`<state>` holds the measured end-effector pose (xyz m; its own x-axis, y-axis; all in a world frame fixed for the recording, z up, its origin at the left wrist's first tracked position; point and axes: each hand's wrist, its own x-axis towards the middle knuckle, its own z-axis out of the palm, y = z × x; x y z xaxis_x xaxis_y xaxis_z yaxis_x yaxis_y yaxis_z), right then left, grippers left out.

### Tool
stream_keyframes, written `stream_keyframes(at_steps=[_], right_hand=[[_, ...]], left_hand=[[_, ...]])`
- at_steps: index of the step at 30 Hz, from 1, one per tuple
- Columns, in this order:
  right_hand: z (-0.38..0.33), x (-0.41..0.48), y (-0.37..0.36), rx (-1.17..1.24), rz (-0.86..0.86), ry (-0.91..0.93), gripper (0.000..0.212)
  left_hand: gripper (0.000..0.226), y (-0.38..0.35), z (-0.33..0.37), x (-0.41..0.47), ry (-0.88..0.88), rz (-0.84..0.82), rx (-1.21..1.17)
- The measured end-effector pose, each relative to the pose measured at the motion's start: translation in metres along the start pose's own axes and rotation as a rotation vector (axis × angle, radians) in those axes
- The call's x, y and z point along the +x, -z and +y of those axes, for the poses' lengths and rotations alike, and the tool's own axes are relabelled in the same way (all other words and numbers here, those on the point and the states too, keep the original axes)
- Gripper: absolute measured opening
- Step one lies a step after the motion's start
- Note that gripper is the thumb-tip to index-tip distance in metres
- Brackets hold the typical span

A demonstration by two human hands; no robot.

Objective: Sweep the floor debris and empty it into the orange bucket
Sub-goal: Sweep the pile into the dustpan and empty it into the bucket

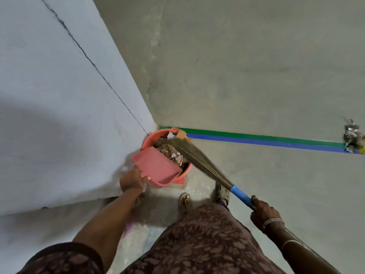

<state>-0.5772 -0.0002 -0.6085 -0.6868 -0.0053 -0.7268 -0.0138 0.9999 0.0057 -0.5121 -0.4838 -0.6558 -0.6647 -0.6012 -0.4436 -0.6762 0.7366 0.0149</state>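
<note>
Dress: brown patterned cloth (197,244) fills the near edge of the view, with two sandalled feet (185,200) just beyond it on the floor.
Left hand: left hand (132,179) grips the near end of the pink dustpan (156,165), fingers curled round its edge; how the thumb lies cannot be told.
Right hand: right hand (262,211), near right, has its fingers wrapped tight round the broom's blue handle (242,195); a beaded bracelet (273,221) sits at the wrist.
Dustpan: tilted, its far edge resting over the near-left part of the bucket's mouth.
Orange bucket: orange bucket (151,137) stands on the floor in the corner, touching or just beside the wall on its left, beyond the feet.
Broom: grass bristles (189,155) run from the blue handle up and left across the bucket's rim, with the tips inside the mouth.
Debris in bucket: torn paper and brown scraps (173,154) lie heaped inside, between the dustpan edge and the bristles.
Debris on floor: a small pile (352,137) sits far right, well apart from the bucket, on the tape.
Tape: a green strip (256,136) and a blue strip (256,142) run side by side from behind the bucket to the right.
Wall: pale grey wall (59,95) on the left, crossed by a thin dark crack.
Floor: bare grey concrete (256,76).
</note>
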Motion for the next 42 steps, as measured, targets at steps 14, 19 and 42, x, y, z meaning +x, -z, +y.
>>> stream_keyframes(at_steps=[14,19,42], right_hand=[[0.008,-0.011,-0.005,-0.030,0.007,0.060,0.066],[0.031,-0.018,-0.007,0.207,0.112,-0.062,0.046],[0.197,0.017,-0.015,1.019,0.283,-0.363,0.034]], left_hand=[[0.055,0.033,0.012,-0.008,-0.023,-0.024,-0.120],[0.070,0.031,0.001,-0.016,-0.077,0.029,-0.036],[0.082,0.088,0.306,-0.043,-0.582,-0.069,-0.110]])
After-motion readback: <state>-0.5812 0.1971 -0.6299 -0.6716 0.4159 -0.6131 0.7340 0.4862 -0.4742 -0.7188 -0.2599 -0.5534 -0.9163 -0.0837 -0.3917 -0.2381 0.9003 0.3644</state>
